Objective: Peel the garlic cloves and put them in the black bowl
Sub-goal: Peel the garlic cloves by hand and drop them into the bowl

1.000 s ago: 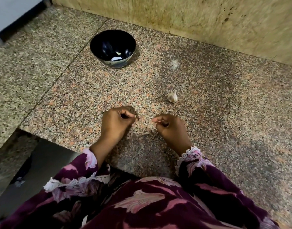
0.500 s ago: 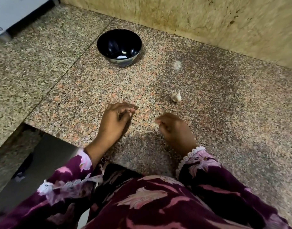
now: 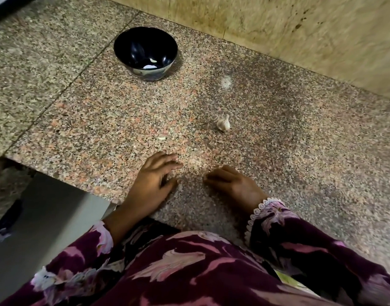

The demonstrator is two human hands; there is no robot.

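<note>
Since half a second ago the left hand [image 3: 154,180] has uncurled: fingers now spread and lie flat on the granite counter [image 3: 300,151], holding nothing.

Head view:
- Right hand [image 3: 230,184] sits just right of it, knuckles up, fingers curled under; can't tell whether they pinch anything.
- Small pale garlic clove [image 3: 161,138] lies loose on the counter, just beyond the left fingertips. Long axis runs roughly left-right; too small to tell which end is the tip or whether it's fully peeled.
- Garlic bulb remnant [image 3: 223,123] sits farther right, stem tip pointing up and slightly right, long axis near upright.
- Black bowl [image 3: 132,34] stands far left, well apart from both hands; pale pieces in the bottom.

Progress, my read: partway. Some cloves are bowled; the loose clove needs moving and the remnant splitting and peeling.
</note>
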